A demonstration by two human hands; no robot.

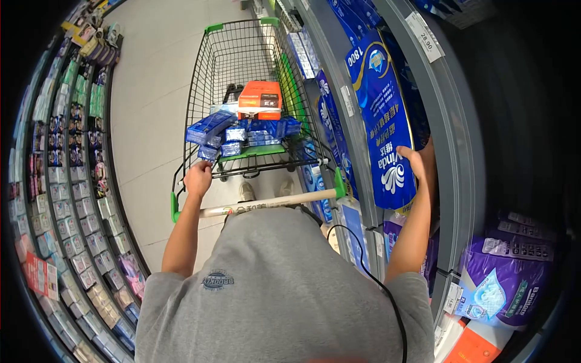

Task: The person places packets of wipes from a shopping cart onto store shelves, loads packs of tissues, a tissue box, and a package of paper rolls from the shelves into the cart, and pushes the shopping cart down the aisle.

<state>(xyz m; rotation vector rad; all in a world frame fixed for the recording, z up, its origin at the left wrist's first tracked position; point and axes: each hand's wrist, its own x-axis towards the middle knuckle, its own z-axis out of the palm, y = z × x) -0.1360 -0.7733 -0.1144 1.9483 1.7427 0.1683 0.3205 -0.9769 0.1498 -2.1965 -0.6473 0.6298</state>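
Note:
My right hand grips the edge of a large blue Vinda toilet paper pack on the right-hand shelf. Its thumb lies on the pack's front, and the other fingers are hidden behind the edge. At the near left rim of the shopping cart, my left hand is closed, its fingers curled by the wire. Just beyond it in the cart lie several small blue tissue packs, some of them stacked. Behind these sits an orange box.
The cart's handle crosses in front of my body. Grey shelving with a price tag runs close on my right. Lower down is a purple Banitore pack. Shelves of small goods line the left, across the tiled floor. A black cable hangs over my shirt.

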